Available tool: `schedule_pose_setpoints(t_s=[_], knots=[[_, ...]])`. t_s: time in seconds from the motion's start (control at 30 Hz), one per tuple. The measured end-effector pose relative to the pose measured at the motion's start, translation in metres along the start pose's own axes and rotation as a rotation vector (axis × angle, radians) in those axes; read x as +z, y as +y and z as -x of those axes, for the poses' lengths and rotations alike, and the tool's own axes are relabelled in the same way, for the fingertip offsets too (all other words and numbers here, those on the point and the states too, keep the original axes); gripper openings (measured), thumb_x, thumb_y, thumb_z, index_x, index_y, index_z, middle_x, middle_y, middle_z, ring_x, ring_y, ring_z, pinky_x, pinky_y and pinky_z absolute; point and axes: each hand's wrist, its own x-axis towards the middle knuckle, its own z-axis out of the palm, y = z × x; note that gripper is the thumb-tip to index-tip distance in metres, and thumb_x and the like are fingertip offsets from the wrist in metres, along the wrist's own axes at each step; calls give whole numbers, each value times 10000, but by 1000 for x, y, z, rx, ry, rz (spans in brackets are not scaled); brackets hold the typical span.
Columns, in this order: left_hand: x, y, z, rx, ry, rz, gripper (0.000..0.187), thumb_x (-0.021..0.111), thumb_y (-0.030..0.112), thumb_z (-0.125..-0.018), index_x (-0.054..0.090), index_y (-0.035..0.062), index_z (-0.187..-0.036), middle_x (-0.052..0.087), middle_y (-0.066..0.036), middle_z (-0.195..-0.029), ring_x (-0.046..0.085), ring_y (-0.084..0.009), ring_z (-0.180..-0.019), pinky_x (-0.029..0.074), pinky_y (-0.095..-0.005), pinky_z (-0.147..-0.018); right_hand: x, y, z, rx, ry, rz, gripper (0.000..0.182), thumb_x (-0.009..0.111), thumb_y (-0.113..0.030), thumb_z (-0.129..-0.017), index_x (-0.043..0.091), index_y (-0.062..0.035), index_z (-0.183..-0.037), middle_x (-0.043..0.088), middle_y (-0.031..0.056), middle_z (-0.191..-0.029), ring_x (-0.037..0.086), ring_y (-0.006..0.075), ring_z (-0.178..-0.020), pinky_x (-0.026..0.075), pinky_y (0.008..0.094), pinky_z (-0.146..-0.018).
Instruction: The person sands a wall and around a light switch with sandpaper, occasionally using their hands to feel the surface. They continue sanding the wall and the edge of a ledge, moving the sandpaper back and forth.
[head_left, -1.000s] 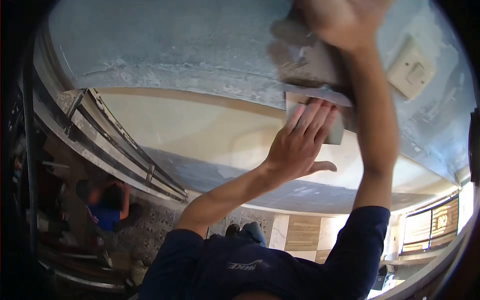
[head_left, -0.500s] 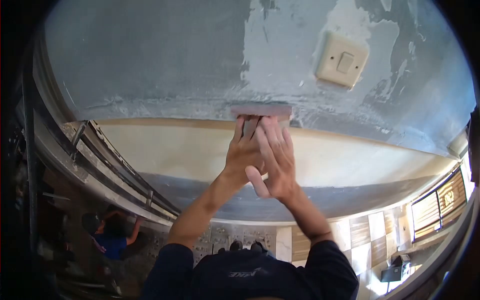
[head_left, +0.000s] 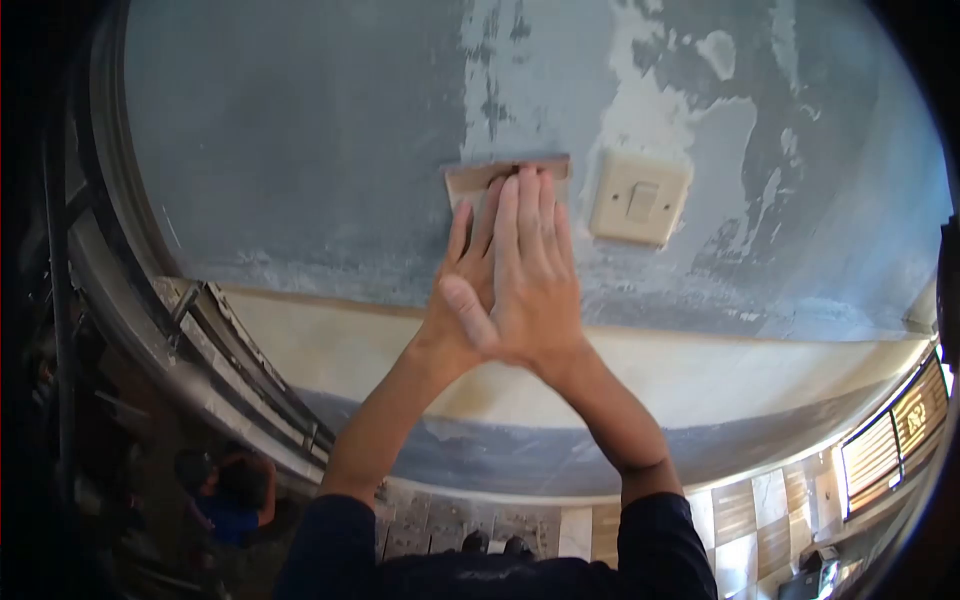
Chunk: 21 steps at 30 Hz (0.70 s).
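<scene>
A tan sheet that looks like sandpaper [head_left: 466,181], with a reddish-brown upper edge, is held against the grey wall [head_left: 300,150]. The fingers of my left hand [head_left: 465,275] lie stretched over it, pressing it to the surface. My right hand [head_left: 535,285] overlaps the left one, its fingers long and close together, the tips at the sheet's top edge. Its thumb crosses over the back of my left hand. Both palms hide the lower part of the sheet. Just right of the fingers is a cream light switch [head_left: 641,198].
Pale patches [head_left: 700,140] of filler mark the wall around the switch. Below runs a cream band [head_left: 640,365]. Dark metal bars [head_left: 185,310] curve along the left side, with another person [head_left: 225,495] beyond them. A slatted window [head_left: 893,435] and checkered floor tiles [head_left: 735,505] are at lower right.
Both hands have slid the sandpaper up the wall, from the grey area's lower edge to beside the switch. The view has shifted, so the switch appears lower and further left.
</scene>
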Motion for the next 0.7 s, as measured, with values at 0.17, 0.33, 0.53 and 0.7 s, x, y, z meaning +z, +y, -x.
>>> schedule_pose_setpoints(t_s=[0.17, 0.33, 0.53, 0.7], knots=[[-7, -19, 0, 46, 3, 222, 517, 618, 266, -876, 575, -27, -1301, 497, -234, -1421, 422, -404, -1365, 292, -529, -1110, -2, 5, 0, -38, -12, -5, 938, 472, -560, -923, 262, 205, -1423, 239, 411, -1498, 200, 548, -1426, 189, 580, -1148], [-9, -54, 25, 115, 364, 357, 407, 611, 177, -830, 661, -24, -1181, 620, -193, -1304, 516, -365, -1309, 347, -457, -1075, 0, 0, -8, 15, -16, 108, 909, 484, -572, -898, 364, 178, -1397, 272, 337, -1528, 251, 486, -1432, 209, 540, -1152], [-34, -84, -17, 20, 451, -33, 539, 590, 180, -846, 556, -67, -1325, 545, -240, -1386, 417, -438, -1373, 265, -535, -1119, 18, -1, -54, 7, 81, 285, 817, 555, -436, -906, 349, 192, -1386, 242, 366, -1526, 225, 513, -1433, 212, 572, -1136], [-42, -94, -36, -120, 311, -207, 692, 543, 320, -902, 378, -50, -1463, 323, -238, -1550, 258, -417, -1456, 145, -598, -1149, 21, 2, -43, -58, 134, 316, 731, 627, -361, -877, 436, 169, -1343, 350, 335, -1485, 314, 469, -1408, 289, 524, -1112]])
